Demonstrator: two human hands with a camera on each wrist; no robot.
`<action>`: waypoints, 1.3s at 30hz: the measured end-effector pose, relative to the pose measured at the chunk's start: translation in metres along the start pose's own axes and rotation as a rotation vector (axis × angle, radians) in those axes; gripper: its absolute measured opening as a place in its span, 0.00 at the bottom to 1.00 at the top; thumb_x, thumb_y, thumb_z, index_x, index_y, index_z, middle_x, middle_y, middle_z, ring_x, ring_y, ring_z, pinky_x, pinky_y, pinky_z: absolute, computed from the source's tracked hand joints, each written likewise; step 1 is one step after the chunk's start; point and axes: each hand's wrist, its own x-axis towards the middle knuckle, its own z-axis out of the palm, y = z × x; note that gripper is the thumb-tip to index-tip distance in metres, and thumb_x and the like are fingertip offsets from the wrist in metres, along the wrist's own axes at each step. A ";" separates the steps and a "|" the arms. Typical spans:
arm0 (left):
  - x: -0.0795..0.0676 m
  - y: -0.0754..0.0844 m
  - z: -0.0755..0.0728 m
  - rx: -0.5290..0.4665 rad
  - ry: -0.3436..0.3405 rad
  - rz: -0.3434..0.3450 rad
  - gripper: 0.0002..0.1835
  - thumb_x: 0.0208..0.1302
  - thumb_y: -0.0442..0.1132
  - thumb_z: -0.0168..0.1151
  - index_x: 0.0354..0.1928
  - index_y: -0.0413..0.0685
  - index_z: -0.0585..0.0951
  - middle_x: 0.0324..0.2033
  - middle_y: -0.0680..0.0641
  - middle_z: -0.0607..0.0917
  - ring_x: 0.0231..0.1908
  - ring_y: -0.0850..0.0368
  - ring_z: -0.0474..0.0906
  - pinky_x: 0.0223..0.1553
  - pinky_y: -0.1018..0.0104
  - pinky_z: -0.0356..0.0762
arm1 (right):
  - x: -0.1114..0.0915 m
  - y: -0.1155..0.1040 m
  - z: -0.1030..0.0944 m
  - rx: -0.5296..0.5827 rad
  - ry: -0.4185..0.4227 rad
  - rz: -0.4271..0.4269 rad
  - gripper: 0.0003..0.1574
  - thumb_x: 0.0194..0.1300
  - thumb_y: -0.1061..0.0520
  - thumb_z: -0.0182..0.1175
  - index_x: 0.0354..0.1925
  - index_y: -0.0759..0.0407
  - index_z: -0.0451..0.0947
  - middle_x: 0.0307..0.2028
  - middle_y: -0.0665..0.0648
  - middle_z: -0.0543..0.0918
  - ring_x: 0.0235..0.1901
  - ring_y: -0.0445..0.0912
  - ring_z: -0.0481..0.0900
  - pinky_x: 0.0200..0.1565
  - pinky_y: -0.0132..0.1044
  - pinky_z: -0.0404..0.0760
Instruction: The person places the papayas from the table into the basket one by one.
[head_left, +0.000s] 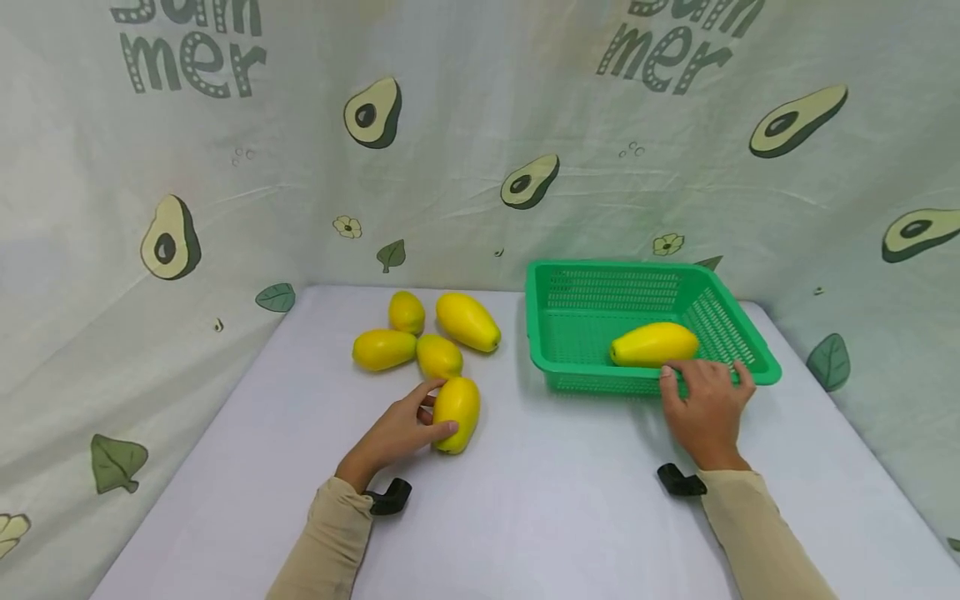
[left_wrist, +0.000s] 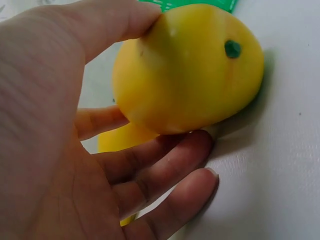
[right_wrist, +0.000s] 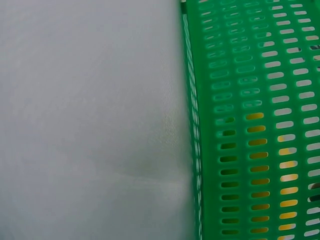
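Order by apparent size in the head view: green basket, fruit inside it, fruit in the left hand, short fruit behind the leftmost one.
1. Green basket
2. Inside fruit, held fruit: too alike to rank; the latter is nearer the camera
3. Short fruit

Head view: lettering (head_left: 206, 67) cut off by top edge; sleeves (head_left: 326, 533) by bottom edge. Left hand (head_left: 400, 435): fingers (head_left: 426, 389) partly hidden behind held fruit (head_left: 459, 410). Basket fruit (head_left: 652, 343): lower side hidden by basket (head_left: 585, 382) rim and right hand (head_left: 705, 412). Left wrist view: basket cut off by top edge. Right wrist view: basket fruit seen only through slots (right_wrist: 259, 194); desk (right_wrist: 90, 120) blurred.
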 end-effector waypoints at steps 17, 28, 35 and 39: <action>0.001 -0.005 0.009 -0.012 0.004 0.067 0.46 0.58 0.52 0.71 0.76 0.53 0.61 0.54 0.47 0.75 0.47 0.52 0.72 0.46 0.57 0.73 | -0.006 0.003 0.002 0.002 -0.010 0.002 0.22 0.71 0.49 0.50 0.37 0.67 0.81 0.36 0.69 0.83 0.43 0.66 0.74 0.65 0.68 0.46; 0.001 -0.003 0.007 -0.013 0.034 0.081 0.47 0.56 0.48 0.73 0.75 0.53 0.61 0.57 0.47 0.72 0.50 0.51 0.71 0.47 0.56 0.74 | -0.008 0.002 0.004 0.001 -0.010 0.012 0.23 0.72 0.49 0.50 0.37 0.67 0.81 0.36 0.69 0.83 0.44 0.66 0.73 0.65 0.68 0.45; 0.001 -0.005 0.003 -0.049 0.075 0.089 0.47 0.55 0.48 0.74 0.74 0.56 0.60 0.60 0.47 0.68 0.52 0.50 0.72 0.49 0.55 0.77 | -0.005 0.002 0.004 0.004 0.003 -0.003 0.23 0.71 0.49 0.49 0.37 0.67 0.81 0.34 0.69 0.83 0.42 0.67 0.73 0.65 0.68 0.45; 0.001 -0.005 0.000 -0.084 0.073 0.089 0.47 0.57 0.48 0.73 0.75 0.58 0.57 0.63 0.46 0.66 0.54 0.49 0.72 0.50 0.54 0.77 | -0.001 0.003 0.004 0.004 0.007 -0.009 0.23 0.71 0.49 0.49 0.37 0.66 0.81 0.35 0.69 0.83 0.43 0.67 0.73 0.65 0.68 0.45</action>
